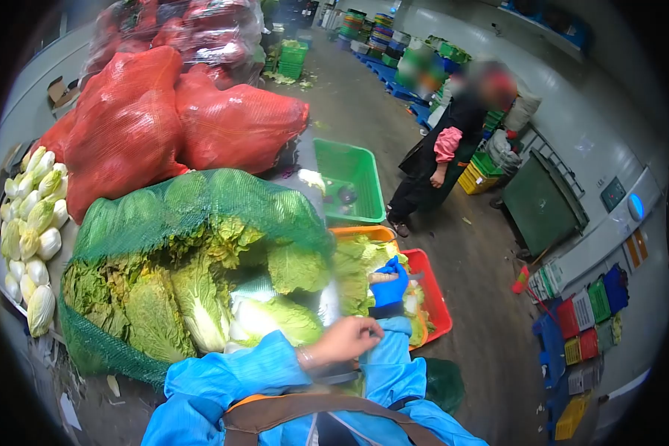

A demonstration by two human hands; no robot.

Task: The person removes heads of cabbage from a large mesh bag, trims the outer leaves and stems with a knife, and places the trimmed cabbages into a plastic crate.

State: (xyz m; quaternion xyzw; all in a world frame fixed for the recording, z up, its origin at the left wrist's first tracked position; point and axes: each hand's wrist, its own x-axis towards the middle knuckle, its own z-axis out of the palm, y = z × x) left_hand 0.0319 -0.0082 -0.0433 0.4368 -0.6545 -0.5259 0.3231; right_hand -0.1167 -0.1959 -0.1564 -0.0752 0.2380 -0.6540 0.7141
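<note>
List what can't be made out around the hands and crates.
Head view. The left hand is curled at the other sleeve's cuff; its curl hides any grip.
The right hand, gloved, shuts on a pale handle; the tool's end is blurred.
The orange crate is mostly hidden behind the cabbage sack.
The dark items in the green crate are too small to identify.

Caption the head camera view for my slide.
Gloved right hand holds a knife over a red crate, left hand at its sleeve.

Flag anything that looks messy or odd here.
Leaf scraps litter the floor beside the stacked green crates at the back. Also mismatched: the right hand, gripping a pale handle, wears a blue glove, while the left hand at its sleeve cuff is bare.
</note>
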